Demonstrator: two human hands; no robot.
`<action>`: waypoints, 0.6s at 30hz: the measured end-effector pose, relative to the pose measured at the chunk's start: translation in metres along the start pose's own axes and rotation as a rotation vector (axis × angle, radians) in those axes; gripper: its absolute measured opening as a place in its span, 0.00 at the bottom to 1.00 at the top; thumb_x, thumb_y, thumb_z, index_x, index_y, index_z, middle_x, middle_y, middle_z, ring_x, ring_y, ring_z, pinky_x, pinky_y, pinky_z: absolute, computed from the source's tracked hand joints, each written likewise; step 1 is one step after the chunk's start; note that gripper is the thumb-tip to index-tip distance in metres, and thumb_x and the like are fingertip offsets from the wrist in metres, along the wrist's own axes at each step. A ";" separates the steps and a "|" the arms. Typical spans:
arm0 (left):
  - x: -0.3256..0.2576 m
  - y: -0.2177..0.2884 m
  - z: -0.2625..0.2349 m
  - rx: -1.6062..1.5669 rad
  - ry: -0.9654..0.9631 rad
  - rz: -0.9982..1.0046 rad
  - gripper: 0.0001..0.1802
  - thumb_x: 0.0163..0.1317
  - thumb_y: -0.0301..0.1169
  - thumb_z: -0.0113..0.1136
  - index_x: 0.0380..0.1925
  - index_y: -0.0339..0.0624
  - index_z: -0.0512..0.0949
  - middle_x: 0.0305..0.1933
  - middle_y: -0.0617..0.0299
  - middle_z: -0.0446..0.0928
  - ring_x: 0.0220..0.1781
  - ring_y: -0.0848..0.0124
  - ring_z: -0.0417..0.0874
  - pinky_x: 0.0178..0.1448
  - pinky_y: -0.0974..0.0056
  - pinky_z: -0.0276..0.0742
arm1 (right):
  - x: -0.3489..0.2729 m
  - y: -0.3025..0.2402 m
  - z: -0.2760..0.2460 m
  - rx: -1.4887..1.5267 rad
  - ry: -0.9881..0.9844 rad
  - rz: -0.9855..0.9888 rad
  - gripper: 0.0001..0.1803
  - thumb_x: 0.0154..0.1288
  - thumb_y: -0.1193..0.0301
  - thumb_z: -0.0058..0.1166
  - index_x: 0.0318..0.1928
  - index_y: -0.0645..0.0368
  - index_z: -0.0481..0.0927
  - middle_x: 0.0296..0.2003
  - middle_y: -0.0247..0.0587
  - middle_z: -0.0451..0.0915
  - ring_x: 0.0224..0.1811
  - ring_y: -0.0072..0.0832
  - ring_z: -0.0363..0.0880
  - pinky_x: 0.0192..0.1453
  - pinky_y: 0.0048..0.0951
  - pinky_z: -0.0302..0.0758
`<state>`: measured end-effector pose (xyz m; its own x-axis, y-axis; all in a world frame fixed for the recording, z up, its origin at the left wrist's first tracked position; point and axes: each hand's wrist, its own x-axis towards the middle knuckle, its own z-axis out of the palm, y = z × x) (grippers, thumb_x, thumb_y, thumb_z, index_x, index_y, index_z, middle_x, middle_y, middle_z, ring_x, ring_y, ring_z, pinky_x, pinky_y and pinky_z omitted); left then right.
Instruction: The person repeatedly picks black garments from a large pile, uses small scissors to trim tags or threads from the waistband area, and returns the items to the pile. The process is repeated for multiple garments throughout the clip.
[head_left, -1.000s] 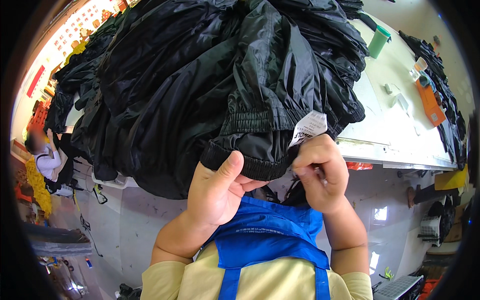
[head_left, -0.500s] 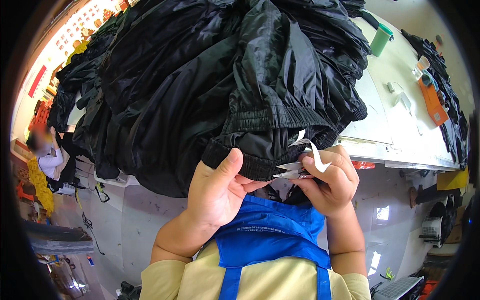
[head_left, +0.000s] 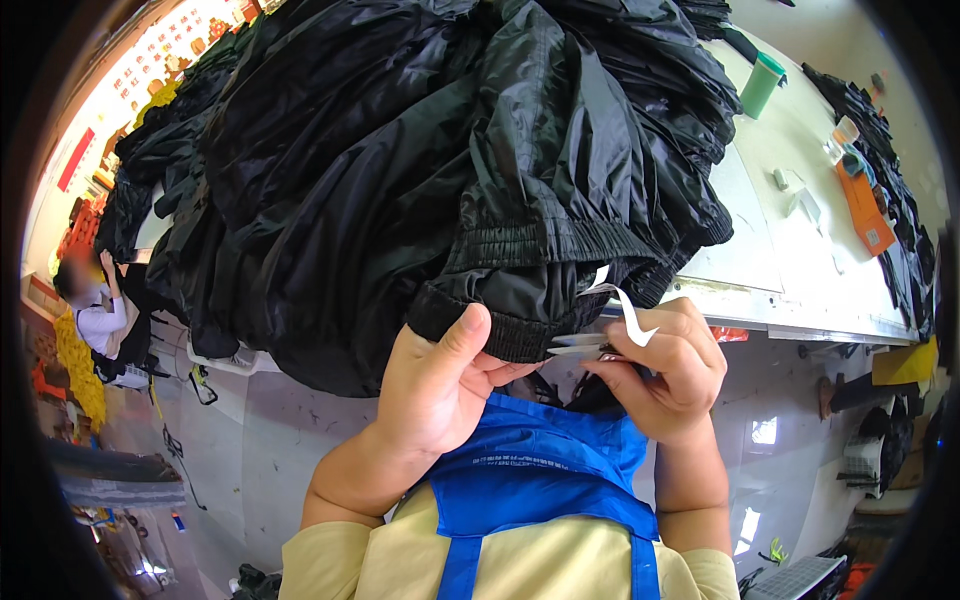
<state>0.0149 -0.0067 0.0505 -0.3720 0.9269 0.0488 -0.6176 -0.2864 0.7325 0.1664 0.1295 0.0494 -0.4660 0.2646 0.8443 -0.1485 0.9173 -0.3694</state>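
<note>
"Slightly right and nearer: that is how my right hand (head_left: 672, 372) has shifted over the last half second; the snips (head_left: 580, 347) pinched in it show blades closer together too, with only a narrow gap between them."

"And why the other grip?"

"My left hand (head_left: 432, 375) stays pinched on the gathered edge (head_left: 512, 336) of the black garment (head_left: 515, 290), thumb uppermost, probably to hold it steady; it lies at the near side of the dark pile (head_left: 340, 200), which spreads over the pale table (head_left: 775, 180)."

"What about the white label (head_left: 633, 326)?"

"It curls out from the garment onto my right forefinger, perhaps to keep it off the blades; their tips point left, just beside the gathered edge; whether they touch it, I cannot tell."
</note>
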 end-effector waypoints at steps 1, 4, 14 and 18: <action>0.000 -0.001 0.002 0.027 0.020 0.011 0.23 0.71 0.38 0.45 0.55 0.28 0.67 0.51 0.44 0.76 0.52 0.56 0.81 0.57 0.50 0.78 | 0.000 0.001 0.000 -0.042 0.008 -0.022 0.18 0.35 0.76 0.72 0.31 0.58 0.80 0.26 0.35 0.79 0.25 0.30 0.74 0.29 0.27 0.69; -0.001 -0.002 0.006 0.075 0.052 0.026 0.25 0.72 0.39 0.43 0.56 0.26 0.66 0.52 0.42 0.76 0.52 0.53 0.80 0.56 0.50 0.79 | 0.003 -0.005 0.000 -0.089 -0.026 -0.035 0.17 0.35 0.75 0.72 0.30 0.58 0.80 0.27 0.36 0.79 0.25 0.31 0.75 0.29 0.27 0.69; -0.001 -0.005 0.007 0.142 0.035 0.062 0.25 0.72 0.39 0.42 0.58 0.28 0.63 0.55 0.43 0.73 0.55 0.53 0.78 0.58 0.50 0.78 | 0.005 -0.005 0.000 -0.040 -0.077 0.005 0.17 0.35 0.75 0.72 0.30 0.58 0.81 0.22 0.34 0.76 0.24 0.31 0.74 0.28 0.28 0.68; -0.003 -0.005 0.002 0.053 -0.002 0.050 0.22 0.71 0.37 0.44 0.57 0.30 0.65 0.55 0.45 0.74 0.55 0.56 0.79 0.58 0.52 0.78 | 0.000 0.001 -0.002 0.077 0.024 0.049 0.16 0.36 0.75 0.72 0.29 0.58 0.80 0.24 0.34 0.77 0.24 0.31 0.75 0.28 0.27 0.69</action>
<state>0.0200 -0.0080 0.0482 -0.4005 0.9121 0.0878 -0.5602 -0.3195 0.7643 0.1682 0.1314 0.0499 -0.4536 0.3163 0.8332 -0.1933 0.8777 -0.4384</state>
